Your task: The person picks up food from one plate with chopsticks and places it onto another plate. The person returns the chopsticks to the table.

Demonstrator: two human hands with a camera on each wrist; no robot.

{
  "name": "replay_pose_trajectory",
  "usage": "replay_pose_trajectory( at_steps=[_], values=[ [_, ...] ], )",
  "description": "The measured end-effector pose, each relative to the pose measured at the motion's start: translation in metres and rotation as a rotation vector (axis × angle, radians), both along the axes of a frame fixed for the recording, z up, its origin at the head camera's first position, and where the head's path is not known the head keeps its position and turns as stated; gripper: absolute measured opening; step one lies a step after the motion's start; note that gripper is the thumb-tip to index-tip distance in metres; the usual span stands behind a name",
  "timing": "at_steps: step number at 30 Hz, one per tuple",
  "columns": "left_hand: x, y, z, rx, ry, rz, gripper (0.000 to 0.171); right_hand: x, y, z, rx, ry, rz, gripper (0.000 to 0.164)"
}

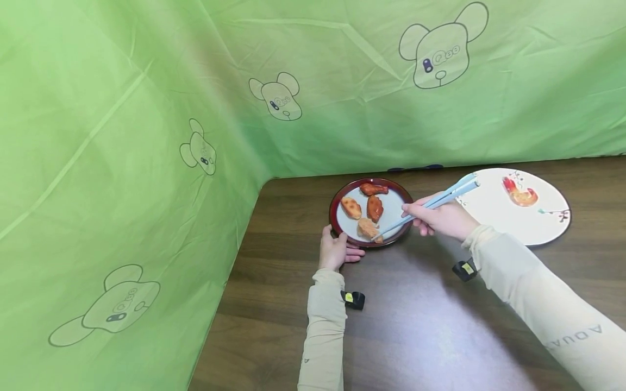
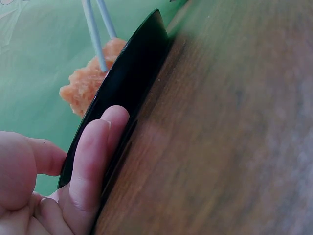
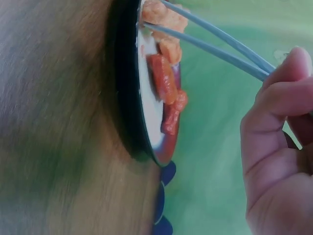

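The left hand (image 1: 335, 251) pinches the near left rim of a red-brown round plate (image 1: 334, 209), thumb on the edge and fingers against its dark outer side. The right hand (image 1: 437, 217) grasps one pair of light blue chopsticks (image 1: 452, 194), whose tips reach a pale, craggy fried piece (image 1: 368, 229) at the near side of that plate (whether they clamp it, I cannot tell).

Letters that look like AQUA run along the right sleeve (image 1: 538, 296), partly lost in creases. Two black wrist mounts, the left one (image 1: 354, 300) and the right one (image 1: 464, 269), each carry one yellow label too small to read. Four outlined bear heads show whole on the green cloth (image 1: 342, 65), each with small lettering; the clearest begins with Q.

The round plate holds four pieces in all: the craggy one, a spotted golden piece (image 1: 350, 208), a reddish-brown piece (image 1: 375, 208) and, at the far side, a drumstick (image 1: 374, 189). To the right, a white oval plate (image 1: 513, 225) with printed sprigs bears one red-and-orange shrimp (image 1: 523, 195). Both plates rest on the wood-grain table (image 1: 274, 304).
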State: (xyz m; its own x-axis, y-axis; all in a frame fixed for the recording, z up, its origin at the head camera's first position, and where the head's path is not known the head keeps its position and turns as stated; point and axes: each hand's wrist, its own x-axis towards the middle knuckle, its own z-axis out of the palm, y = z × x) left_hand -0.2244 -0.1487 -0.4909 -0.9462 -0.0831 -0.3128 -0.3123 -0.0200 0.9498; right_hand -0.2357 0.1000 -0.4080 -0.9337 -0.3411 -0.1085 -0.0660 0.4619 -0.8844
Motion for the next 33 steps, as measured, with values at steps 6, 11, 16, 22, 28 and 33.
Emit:
replay_pose_trajectory(
  at_steps=[6, 11, 16, 22, 28, 33],
  values=[
    [0.0, 0.001, 0.001, -0.001, -0.007, 0.001, 0.057, 0.0, -0.001, 0.001, -0.005, 0.014, 0.026, 0.042],
    [0.0, 0.002, 0.001, 0.004, -0.014, -0.004, 0.057, -0.001, 0.002, -0.001, -0.069, -0.038, -0.034, 0.045],
    [0.0, 0.002, 0.003, -0.003, -0.019, -0.008, 0.058, -0.003, 0.007, -0.005, -0.168, -0.087, -0.081, 0.045],
    [0.0, 0.002, 0.004, -0.012, -0.03, 0.0, 0.058, -0.005, 0.012, -0.006, -0.318, -0.192, -0.114, 0.031],
    [0.0, 0.001, 0.002, -0.014, -0.019, 0.009, 0.059, -0.004, 0.017, -0.005, -0.385, -0.244, -0.151, 0.025],
    [0.0, 0.0, 0.001, -0.013, -0.014, 0.007, 0.059, -0.003, 0.018, -0.001, -0.193, -0.139, -0.096, 0.035]
  ],
)
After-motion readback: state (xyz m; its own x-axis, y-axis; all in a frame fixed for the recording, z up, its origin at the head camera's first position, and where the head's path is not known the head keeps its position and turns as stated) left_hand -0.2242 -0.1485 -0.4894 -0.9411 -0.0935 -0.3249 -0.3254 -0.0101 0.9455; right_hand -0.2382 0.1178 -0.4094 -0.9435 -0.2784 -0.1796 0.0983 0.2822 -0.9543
